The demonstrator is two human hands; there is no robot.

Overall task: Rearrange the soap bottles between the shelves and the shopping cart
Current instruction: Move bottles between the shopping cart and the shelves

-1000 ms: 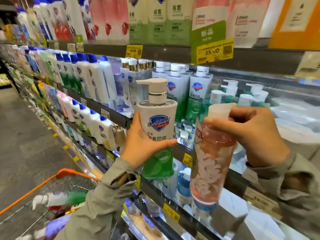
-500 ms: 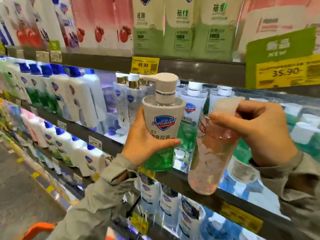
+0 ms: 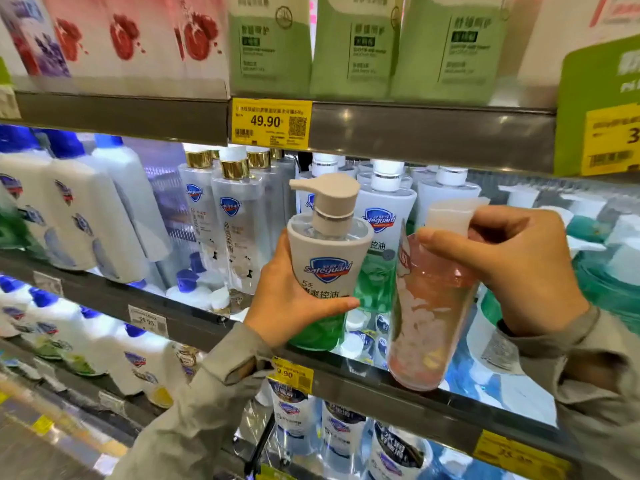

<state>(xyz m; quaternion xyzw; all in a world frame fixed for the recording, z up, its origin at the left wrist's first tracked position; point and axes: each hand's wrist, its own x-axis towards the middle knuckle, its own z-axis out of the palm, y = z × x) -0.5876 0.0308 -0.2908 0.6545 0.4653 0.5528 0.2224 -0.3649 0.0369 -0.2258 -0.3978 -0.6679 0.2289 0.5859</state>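
Left hand point(image 3: 287, 296) still wraps the white-and-green plastic Safeguard pump soap bottle point(image 3: 325, 271) at mid-body. Right hand point(image 3: 512, 265) still pinches the clear pink flower-print bottle point(image 3: 429, 313) at the neck. Both are upright, just beside each other, and now closer to the grey metal shelf point(image 3: 194, 322) edge than before.

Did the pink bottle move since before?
Yes. The pink bottle rose: its base hung below the shelf rail before, now it is level with it.
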